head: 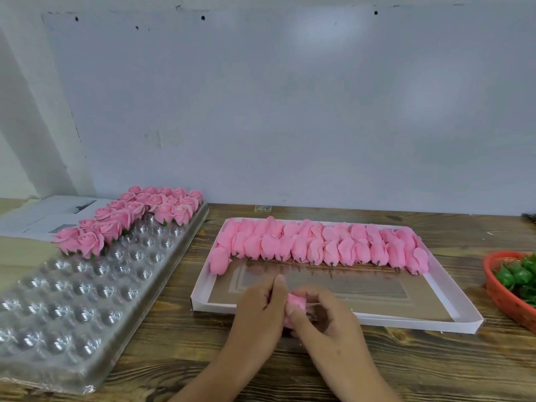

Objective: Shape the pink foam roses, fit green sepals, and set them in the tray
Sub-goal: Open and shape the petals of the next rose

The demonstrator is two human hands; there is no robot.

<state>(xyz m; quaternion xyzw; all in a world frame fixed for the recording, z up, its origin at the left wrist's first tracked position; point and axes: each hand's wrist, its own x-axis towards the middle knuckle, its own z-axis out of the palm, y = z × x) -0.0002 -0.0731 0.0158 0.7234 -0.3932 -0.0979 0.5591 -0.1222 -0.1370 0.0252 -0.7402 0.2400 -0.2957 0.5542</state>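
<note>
Right hand [320, 310] and left hand [262, 307] are meeting near centre over the wooden table [319, 361], both curling fingers round one pink foam rose [295, 303], pinching it between them just near of the white cardboard tray [452, 294]. Foam is looking very light, soft, easily creased; probably best holding it low at the base, petals worked gently. Wrists are angling inward, thumbs up. Unshaped rosebuds [319, 246] are lying in rows at the tray's far side. Finished roses [130, 219] are sitting in the clear blister tray [87, 300] left; green sepals [519, 275] in the red basket [503, 300] far right.
</note>
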